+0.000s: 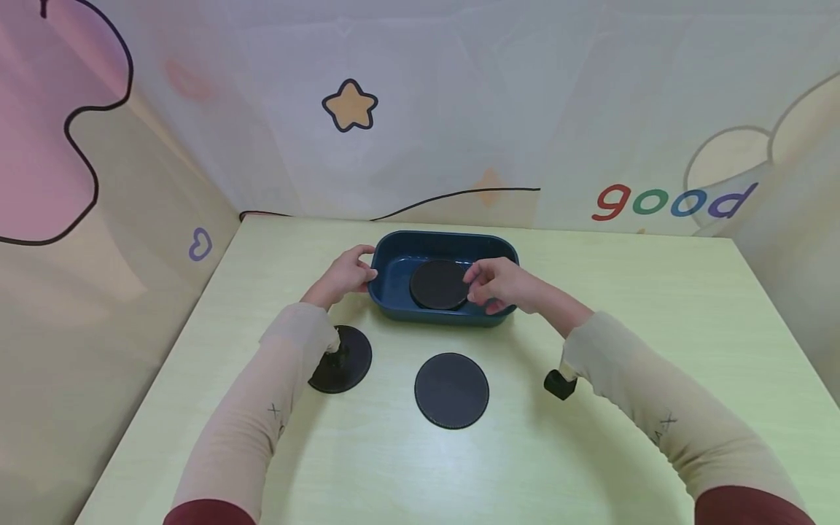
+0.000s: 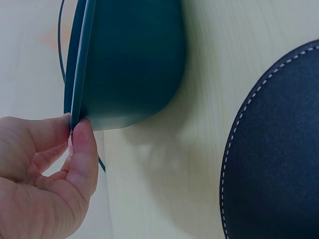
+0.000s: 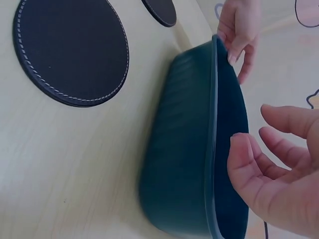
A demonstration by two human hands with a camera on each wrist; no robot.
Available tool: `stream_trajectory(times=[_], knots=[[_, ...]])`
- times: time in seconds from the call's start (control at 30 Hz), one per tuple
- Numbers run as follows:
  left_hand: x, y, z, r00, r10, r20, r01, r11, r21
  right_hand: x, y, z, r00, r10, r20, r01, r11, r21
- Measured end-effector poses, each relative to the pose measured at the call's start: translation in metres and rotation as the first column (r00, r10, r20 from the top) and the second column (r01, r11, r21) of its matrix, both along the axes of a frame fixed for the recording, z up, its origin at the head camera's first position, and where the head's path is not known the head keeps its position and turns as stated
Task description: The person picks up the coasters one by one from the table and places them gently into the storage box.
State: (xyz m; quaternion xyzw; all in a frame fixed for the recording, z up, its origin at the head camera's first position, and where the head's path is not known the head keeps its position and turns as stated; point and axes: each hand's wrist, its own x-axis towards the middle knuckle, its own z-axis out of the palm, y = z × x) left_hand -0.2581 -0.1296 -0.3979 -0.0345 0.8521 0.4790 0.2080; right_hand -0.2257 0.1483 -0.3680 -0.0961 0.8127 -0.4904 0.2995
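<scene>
Nearest the person, 1 black disc (image 1: 451, 391) lies flat on the counter (image 1: 538, 467); a 2nd black disc (image 1: 356, 361) lies slightly farther back and to the left, partly hidden by the left sleeve (image 1: 262, 394). Beyond both stands the blue tray (image 1: 426, 316), with a 3rd black disc (image 1: 438, 286) inside it, on the tray floor. The left hand (image 1: 346, 273) pinches the rim at the left end between thumb and fingers. The right hand (image 1: 502, 283) is above the right end, partly open, with fingers curved and thumb apart from them, and has hold of nothing. Caution: a pull by the left hand alone may swing or tip the tray, because only that end is gripped; the 3rd disc could then slide along the floor. A low movement of the right hand may also knock the rim. The 2 counter discs are round, with pale stitching just inside the edge. The 3rd disc shows a thick edge; whether it is 1 disc or a stack cannot be determined. The tray is dark and glossy, with rounded corners. Behind it, a pale wall (image 1: 426, 87) carries a printed star (image 1: 351, 106).
</scene>
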Motion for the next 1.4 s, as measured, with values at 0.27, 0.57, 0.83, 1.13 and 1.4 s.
stream_trajectory(times=[0.27,0.57,0.83,1.13,1.4], knots=[[0.0,0.0,0.001,1.0,0.002,0.014,-0.002,1.0,0.004,0.018,0.004,0.003,0.984,0.176,0.003,-0.176,0.983,0.05],[-0.001,0.0,0.0,1.0,0.005,0.012,-0.005,1.0,-0.004,0.037,0.005,-0.003,0.96,0.279,0.011,-0.279,0.959,0.051],[-0.001,0.0,0.002,1.0,0.009,0.021,-0.008,1.0,-0.007,0.05,0.003,-0.02,0.964,0.26,0.063,-0.264,0.962,0.074],[-0.001,0.0,0.001,1.0,0.005,0.023,-0.005,1.0,-0.012,0.052,0.002,-0.046,0.976,0.2,0.086,-0.209,0.973,0.101],[-0.001,0.0,0.001,1.0,0.007,0.023,-0.006,1.0,-0.012,0.054,0.0,-0.061,0.984,0.175,0.036,-0.178,0.977,0.114]])
